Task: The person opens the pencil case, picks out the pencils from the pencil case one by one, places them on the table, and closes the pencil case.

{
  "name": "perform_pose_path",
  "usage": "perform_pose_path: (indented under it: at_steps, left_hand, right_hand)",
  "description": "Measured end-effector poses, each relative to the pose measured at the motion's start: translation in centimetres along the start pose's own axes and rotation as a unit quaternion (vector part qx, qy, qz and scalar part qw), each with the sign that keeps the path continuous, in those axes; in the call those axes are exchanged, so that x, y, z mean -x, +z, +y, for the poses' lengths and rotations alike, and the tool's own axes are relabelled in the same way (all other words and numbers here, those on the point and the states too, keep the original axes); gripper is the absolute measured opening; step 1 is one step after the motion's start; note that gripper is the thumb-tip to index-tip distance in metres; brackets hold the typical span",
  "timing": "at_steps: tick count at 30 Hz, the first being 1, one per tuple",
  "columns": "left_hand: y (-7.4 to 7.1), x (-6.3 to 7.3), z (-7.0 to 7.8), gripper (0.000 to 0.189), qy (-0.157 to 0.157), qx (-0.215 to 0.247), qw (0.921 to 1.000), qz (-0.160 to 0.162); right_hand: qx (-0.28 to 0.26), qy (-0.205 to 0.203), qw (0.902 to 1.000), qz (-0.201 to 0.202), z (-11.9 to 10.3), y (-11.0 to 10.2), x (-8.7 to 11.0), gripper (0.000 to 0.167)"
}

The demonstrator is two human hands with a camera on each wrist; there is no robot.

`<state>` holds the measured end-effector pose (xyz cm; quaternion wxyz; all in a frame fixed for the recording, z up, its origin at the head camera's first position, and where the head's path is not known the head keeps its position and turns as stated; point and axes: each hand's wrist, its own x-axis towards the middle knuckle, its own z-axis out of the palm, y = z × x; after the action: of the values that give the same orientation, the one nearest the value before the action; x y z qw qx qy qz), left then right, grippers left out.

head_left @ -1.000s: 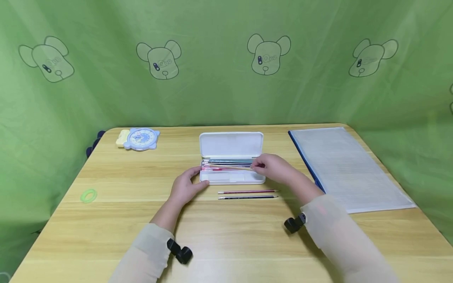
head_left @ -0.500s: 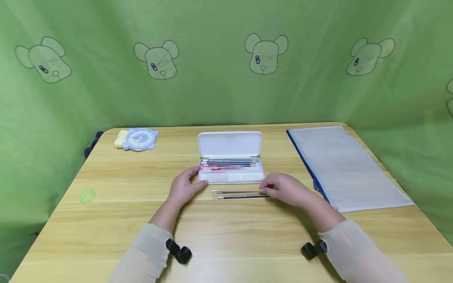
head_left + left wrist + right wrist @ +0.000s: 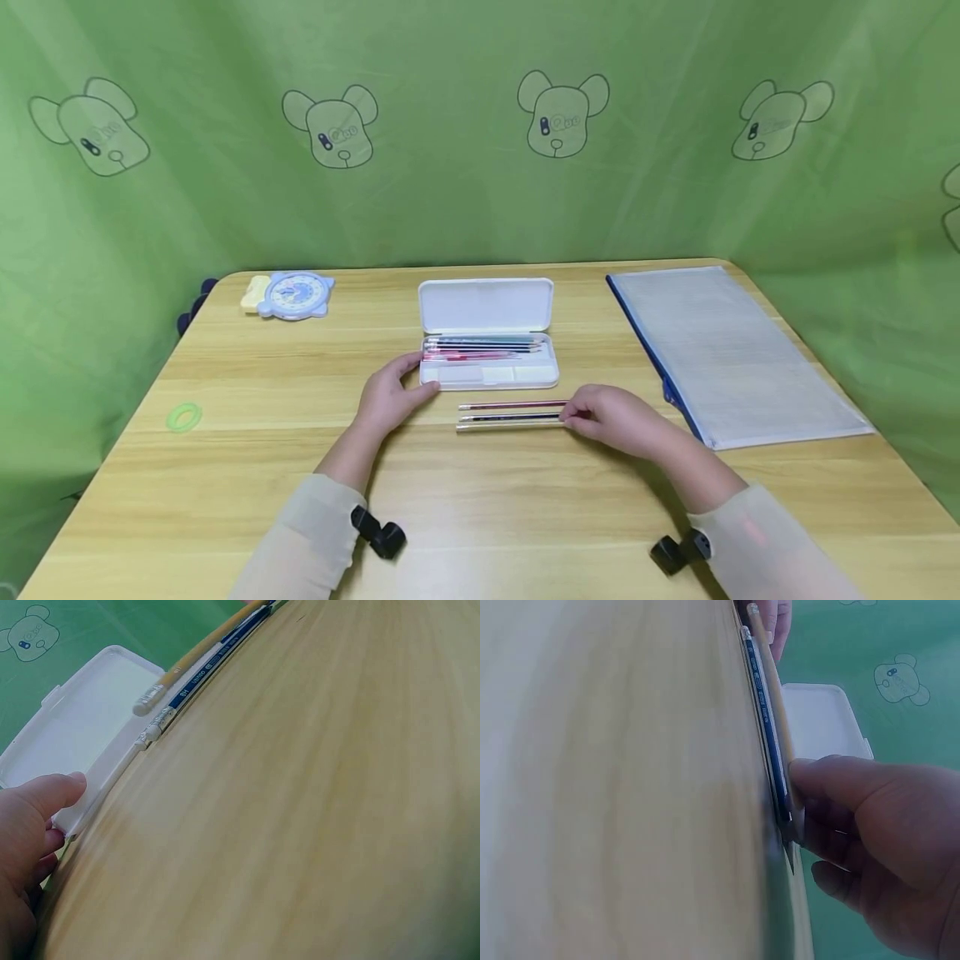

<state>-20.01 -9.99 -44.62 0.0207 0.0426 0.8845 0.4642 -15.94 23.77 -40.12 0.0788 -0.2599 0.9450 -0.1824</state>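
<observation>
A white pencil case [image 3: 486,305] stands with its lid raised, and several pencils and pink pens [image 3: 468,356] lie inside it. My left hand [image 3: 390,396] holds the case's left end, thumb at the front edge and fingers along the side. Between thumb and fingers, my right hand [image 3: 618,419] pinches a tan pencil [image 3: 776,705] near its right end. This pencil is nearest me, alongside a dark blue pencil [image 3: 214,669] and a red pencil [image 3: 510,406] on the table in front of the case. My right hand hides these pencils' right ends.
A mesh zip folder [image 3: 735,358] with a blue edge lies at the right. At the back left are a light blue toy clock [image 3: 296,296] and a pale yellow piece [image 3: 255,295]. A green ring [image 3: 183,417] lies near the left edge. Green curtain [image 3: 450,208] hangs behind.
My right hand has brought the tan pencil out of the case, over the red and dark blue pencils, to their near side. My left hand has stayed at the case.
</observation>
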Motion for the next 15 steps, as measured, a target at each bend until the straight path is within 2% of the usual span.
perform_pose_path:
  at_steps: [10, 15]
  left_hand:
    - [0.03, -0.07, -0.06, 0.065, 0.001, 0.002, 1.0, 0.001]
    - [0.04, -0.06, -0.1, 0.064, 0.006, 0.001, 1.0, 0.003]
  right_hand:
    - [0.021, -0.024, 0.9994, 0.016, 0.19, 0.48, 0.28, 0.006]
    - [0.03, -0.022, 0.999, 0.023, 0.42, 0.67, 0.23, 0.005]
